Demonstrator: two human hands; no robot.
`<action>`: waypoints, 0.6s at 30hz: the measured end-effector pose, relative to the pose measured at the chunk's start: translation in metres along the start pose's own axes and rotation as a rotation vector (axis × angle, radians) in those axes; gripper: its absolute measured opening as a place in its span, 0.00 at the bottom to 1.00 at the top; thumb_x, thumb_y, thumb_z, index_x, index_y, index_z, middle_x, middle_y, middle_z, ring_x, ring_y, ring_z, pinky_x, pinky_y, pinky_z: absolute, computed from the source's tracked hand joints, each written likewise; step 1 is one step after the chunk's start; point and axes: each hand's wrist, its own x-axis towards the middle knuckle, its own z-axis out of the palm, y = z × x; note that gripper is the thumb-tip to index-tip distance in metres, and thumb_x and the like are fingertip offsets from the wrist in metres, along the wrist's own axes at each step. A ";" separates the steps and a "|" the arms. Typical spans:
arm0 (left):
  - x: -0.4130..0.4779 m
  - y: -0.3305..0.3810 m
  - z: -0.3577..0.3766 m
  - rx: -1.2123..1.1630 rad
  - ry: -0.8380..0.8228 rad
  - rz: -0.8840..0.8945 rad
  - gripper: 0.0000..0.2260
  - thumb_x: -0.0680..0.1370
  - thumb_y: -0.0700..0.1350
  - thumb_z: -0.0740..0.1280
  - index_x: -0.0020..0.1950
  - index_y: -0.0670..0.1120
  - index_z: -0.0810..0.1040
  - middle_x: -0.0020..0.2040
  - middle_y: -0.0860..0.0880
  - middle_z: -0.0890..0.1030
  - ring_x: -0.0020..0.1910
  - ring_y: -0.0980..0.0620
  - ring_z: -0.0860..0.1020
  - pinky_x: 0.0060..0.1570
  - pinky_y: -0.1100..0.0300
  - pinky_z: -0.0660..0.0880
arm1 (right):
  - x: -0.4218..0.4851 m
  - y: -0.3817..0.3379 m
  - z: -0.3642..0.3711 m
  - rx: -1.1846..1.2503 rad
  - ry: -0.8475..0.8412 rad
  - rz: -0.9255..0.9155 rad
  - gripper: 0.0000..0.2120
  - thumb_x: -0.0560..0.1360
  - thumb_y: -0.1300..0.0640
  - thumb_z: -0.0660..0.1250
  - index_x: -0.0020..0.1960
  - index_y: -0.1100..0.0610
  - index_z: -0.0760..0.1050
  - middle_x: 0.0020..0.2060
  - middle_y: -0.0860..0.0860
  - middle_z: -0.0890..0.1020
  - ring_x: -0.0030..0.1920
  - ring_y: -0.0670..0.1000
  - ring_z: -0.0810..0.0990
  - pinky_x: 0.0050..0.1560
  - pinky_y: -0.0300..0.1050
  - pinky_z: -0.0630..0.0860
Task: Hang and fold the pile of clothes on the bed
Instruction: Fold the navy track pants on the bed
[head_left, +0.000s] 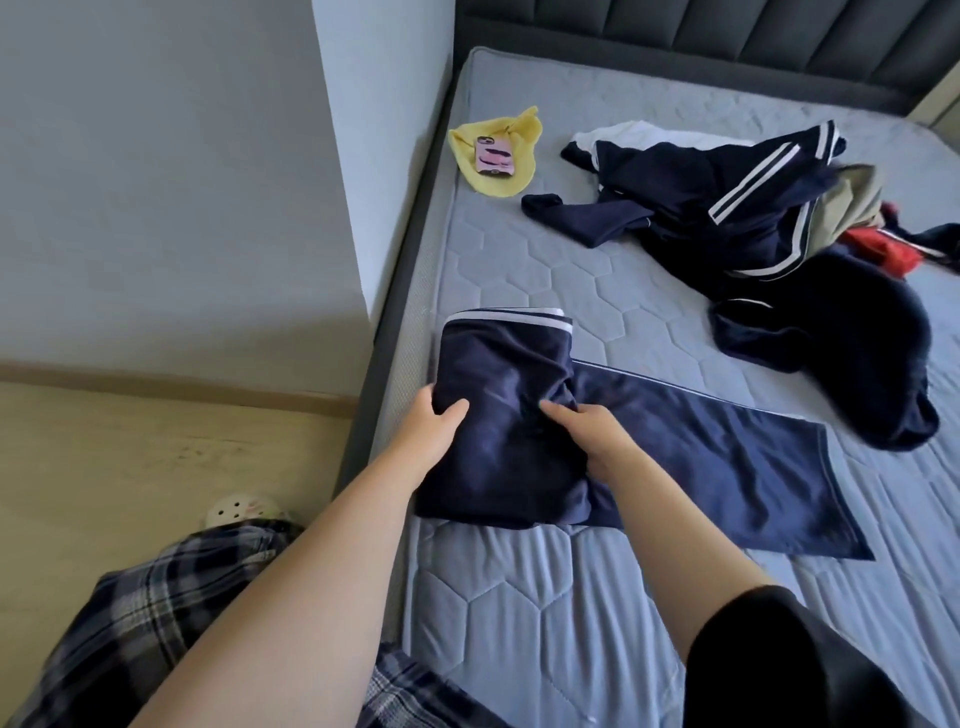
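1. We see the navy garment (511, 374) on the near left part of the mattress (561, 603), close to the bed's left edge. Its white-striped end is folded over into a thick bundle, and a flat length runs out to the right.
2. Our left hand (436, 423) grips the bundle's left edge, with the thumb on top and the fingers curled round the side.
3. Our right hand (589, 439) rests where the bundle meets the flat length. Its bent fingers gather the wrinkled fabric there, so both hands hold the same piece.
4. The pile of clothes (753, 208) lies well apart at the far right. It is mostly navy with white stripes, with white, khaki and red pieces showing among it.
5. A yellow cloth (519, 132) lies at the far left of the mattress with a pink phone (493, 157) on top of it.
6. A dark padded headboard (727, 36) stands at the far end.
7. At the near left we see plaid trousers (156, 613) and a white clog (241, 512) on the wooden floor (130, 457).
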 end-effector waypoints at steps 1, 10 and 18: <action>0.000 -0.002 0.001 -0.043 -0.009 -0.025 0.23 0.77 0.52 0.66 0.70 0.49 0.66 0.63 0.49 0.76 0.57 0.49 0.75 0.56 0.55 0.71 | 0.000 0.000 0.003 -0.028 0.042 -0.049 0.08 0.73 0.58 0.72 0.45 0.64 0.80 0.41 0.58 0.83 0.44 0.55 0.82 0.48 0.51 0.80; -0.005 0.003 0.033 -0.113 -0.115 -0.146 0.30 0.71 0.57 0.72 0.68 0.48 0.69 0.62 0.50 0.77 0.57 0.49 0.77 0.58 0.54 0.73 | -0.008 0.030 -0.034 -0.453 0.538 -0.110 0.06 0.76 0.56 0.65 0.46 0.59 0.74 0.43 0.56 0.81 0.49 0.60 0.78 0.42 0.45 0.67; 0.000 0.014 0.033 -0.163 0.007 -0.265 0.14 0.71 0.42 0.72 0.55 0.42 0.78 0.44 0.47 0.79 0.43 0.47 0.77 0.43 0.59 0.71 | -0.011 0.039 -0.006 -1.116 0.380 -0.428 0.29 0.80 0.49 0.57 0.77 0.57 0.52 0.77 0.56 0.55 0.75 0.57 0.55 0.72 0.57 0.55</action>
